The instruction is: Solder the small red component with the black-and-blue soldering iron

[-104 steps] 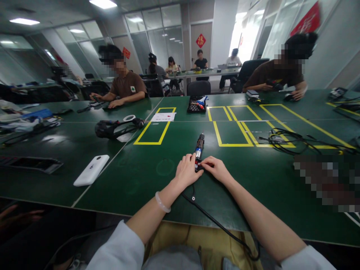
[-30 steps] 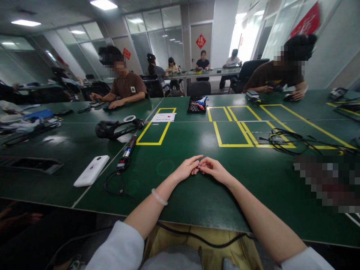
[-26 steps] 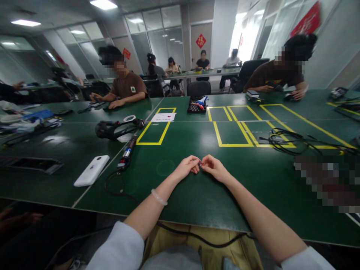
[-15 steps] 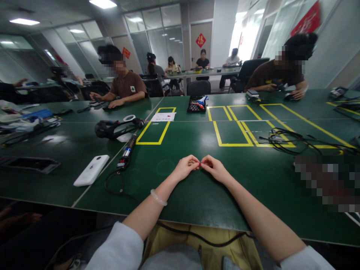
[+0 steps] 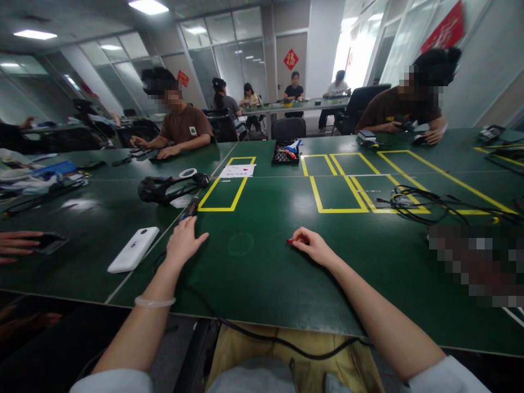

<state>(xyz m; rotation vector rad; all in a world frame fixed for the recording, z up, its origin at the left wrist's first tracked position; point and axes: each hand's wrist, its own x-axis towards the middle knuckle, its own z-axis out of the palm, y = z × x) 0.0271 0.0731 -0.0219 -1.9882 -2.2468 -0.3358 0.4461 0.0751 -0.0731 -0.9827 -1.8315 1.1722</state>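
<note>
My right hand point(image 5: 311, 245) pinches a small red piece point(image 5: 289, 240) just above the green table point(image 5: 262, 284); it is too small to identify. My left hand point(image 5: 185, 240) lies over a dark corded electric screwdriver point(image 5: 192, 206), covering most of its body. The left thumb sticks out to the right, apart from the fingers, and the grip is not closed round the tool. A black cable point(image 5: 204, 305) runs from under that hand toward the table's front edge.
A white power bank-like block point(image 5: 134, 250) lies left of my left hand. Beyond are a black headset-like device point(image 5: 158, 188), a paper sheet point(image 5: 237, 171), and a black tray of small items point(image 5: 286, 152). Coiled cables point(image 5: 426, 202) lie right. Another person's hand point(image 5: 16, 243) is at far left.
My left hand has left the red piece and moved left onto the screwdriver. My right hand stays in place with the piece. Another person's hand has appeared at the left edge.
</note>
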